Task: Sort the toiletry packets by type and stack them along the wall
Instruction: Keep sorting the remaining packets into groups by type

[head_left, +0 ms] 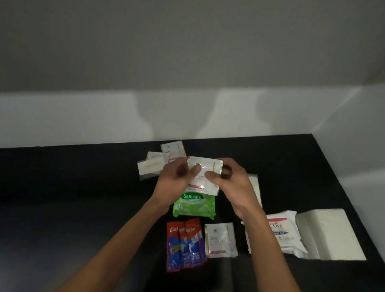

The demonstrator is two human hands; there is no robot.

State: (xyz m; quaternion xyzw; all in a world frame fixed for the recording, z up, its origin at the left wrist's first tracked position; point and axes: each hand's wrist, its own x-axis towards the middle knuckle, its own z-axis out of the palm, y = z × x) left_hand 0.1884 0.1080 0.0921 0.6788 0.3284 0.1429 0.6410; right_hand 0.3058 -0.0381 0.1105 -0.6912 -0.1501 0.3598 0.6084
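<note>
Both my hands hold a small stack of white Dove sachets [204, 170] above the black counter. My left hand [174, 181] grips its left edge and my right hand [232, 184] its right edge. Under them lies a green Sanicare wipes pack [194, 206]. Red Colgate sachets [184, 245] lie fanned out nearer to me, with another white Dove sachet pile [220, 240] beside them. More white sachets [157, 163] lie behind my left hand, close to the wall.
A Dove wipes pack [282, 233] and a white tissue pack [330, 234] lie at the right. A clear packet [256, 188] shows behind my right wrist. The white wall [96, 118] runs along the back and the right side of the black counter [66, 193].
</note>
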